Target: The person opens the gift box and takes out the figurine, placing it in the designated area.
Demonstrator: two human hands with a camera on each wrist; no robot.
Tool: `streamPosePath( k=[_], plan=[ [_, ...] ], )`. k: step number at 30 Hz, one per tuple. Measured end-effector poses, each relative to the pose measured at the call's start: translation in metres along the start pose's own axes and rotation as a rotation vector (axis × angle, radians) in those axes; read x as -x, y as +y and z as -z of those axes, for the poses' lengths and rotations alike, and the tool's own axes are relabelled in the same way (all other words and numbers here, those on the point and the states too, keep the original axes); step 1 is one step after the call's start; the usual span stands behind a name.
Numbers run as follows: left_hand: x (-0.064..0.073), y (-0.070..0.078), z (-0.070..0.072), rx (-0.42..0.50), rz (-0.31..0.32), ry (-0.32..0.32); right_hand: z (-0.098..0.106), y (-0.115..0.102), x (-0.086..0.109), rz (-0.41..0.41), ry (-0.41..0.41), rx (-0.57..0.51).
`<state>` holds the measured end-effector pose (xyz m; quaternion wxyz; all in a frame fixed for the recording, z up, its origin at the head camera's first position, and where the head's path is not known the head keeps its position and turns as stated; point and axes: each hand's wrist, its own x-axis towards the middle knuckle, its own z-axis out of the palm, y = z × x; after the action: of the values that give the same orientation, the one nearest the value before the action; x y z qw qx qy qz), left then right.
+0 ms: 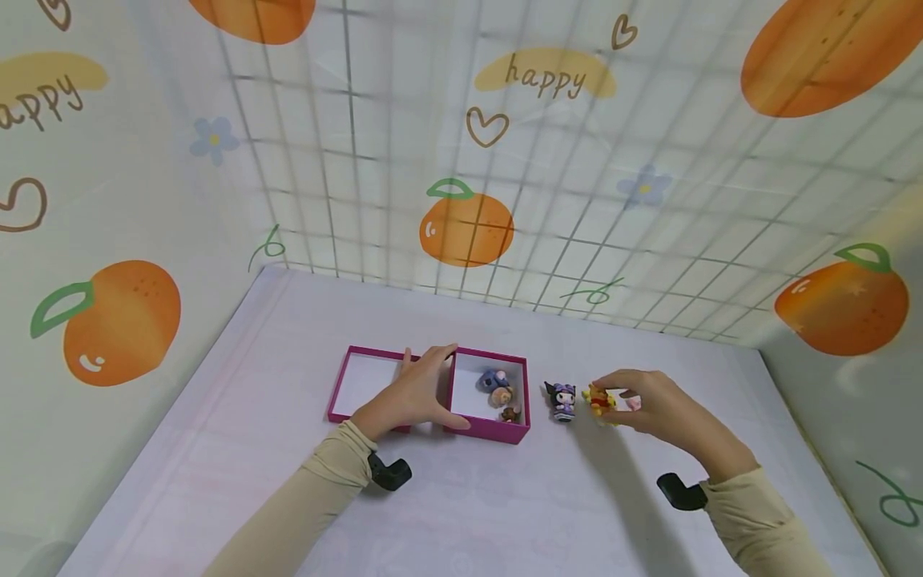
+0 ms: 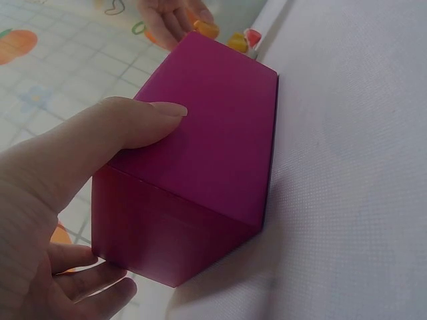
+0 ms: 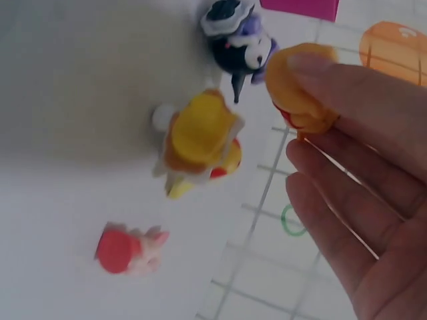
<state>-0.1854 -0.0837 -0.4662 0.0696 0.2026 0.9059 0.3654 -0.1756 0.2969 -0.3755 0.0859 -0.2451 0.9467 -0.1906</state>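
Observation:
My left hand grips a magenta box by its left end. In the left wrist view its thumb lies on one magenta side, with the other fingers around the far side. Several small figurines lie inside, among them a blue one and a brown one. My right hand pinches an orange-yellow bear figurine in a red top. Near it on the table are a black-and-purple figurine, a yellow-topped figurine and a pink-eared figurine in red.
Left of the box lies a shallow white-lined lid with a magenta rim, partly behind my left hand. A white cloth covers the table. Behind it hangs a curtain printed with oranges, in front of a wire grid.

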Motion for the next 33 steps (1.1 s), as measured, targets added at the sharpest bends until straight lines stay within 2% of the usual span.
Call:
streamPosePath(
  k=[6,13,19,26,33],
  plan=[
    [0.001,0.002,0.001,-0.001,-0.002,0.001,0.003,0.013,0.012,-0.013,0.019,-0.044],
    [0.002,0.003,0.001,-0.008,0.004,0.0,0.005,0.031,0.021,-0.025,0.054,0.046],
    [0.002,0.003,0.001,-0.006,0.001,0.006,0.006,0.046,0.028,-0.045,0.071,0.063],
    [0.002,0.005,0.003,0.0,0.013,-0.006,0.006,0.059,0.034,-0.116,0.048,0.052],
    [0.002,0.005,0.003,-0.001,0.013,-0.009,0.008,0.074,0.043,-0.133,0.059,0.059]
  ],
)
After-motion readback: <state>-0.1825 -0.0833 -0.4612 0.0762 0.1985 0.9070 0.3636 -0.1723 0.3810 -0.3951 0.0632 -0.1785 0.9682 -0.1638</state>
